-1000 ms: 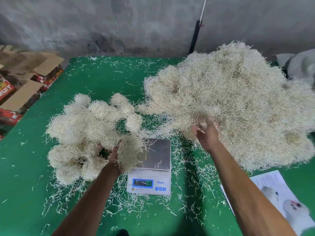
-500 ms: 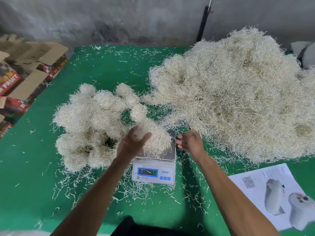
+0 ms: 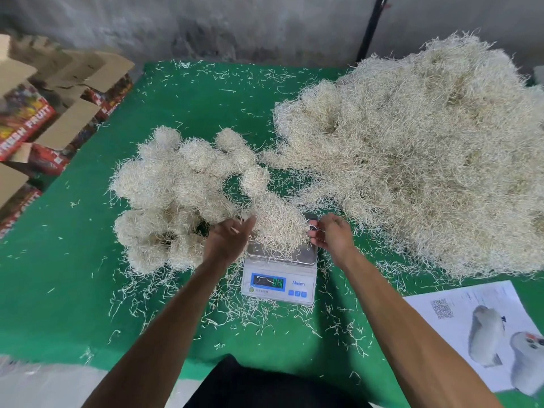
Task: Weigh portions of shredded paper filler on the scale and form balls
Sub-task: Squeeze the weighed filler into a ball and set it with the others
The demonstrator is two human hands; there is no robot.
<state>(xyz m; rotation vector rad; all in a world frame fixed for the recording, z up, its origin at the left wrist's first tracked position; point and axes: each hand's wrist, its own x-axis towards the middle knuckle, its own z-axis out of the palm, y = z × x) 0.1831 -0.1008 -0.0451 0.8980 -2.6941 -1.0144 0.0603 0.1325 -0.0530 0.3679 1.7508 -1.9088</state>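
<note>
A white digital scale [image 3: 279,285] stands on the green table [image 3: 59,290], its display lit and its digits blurred. A loose portion of shredded paper [image 3: 276,225] lies on the steel plate. My left hand [image 3: 228,240] rests against the portion's left side with its fingers nearly straight. My right hand [image 3: 332,234] is at the portion's right edge with bent fingers; whether it pinches strands is unclear. Several formed balls [image 3: 176,195] lie left of the scale. The big loose heap of filler [image 3: 412,157] fills the right side.
Open cardboard fruit boxes [image 3: 26,119] are stacked off the table's left edge. A printed sheet [image 3: 471,328] lies at the front right. A black pole [image 3: 371,28] leans on the grey wall behind. Stray strands [image 3: 235,316] litter the cloth round the scale.
My left hand carried the portion from beside the balls onto the scale plate. My right hand left the big heap and came to the plate's right side.
</note>
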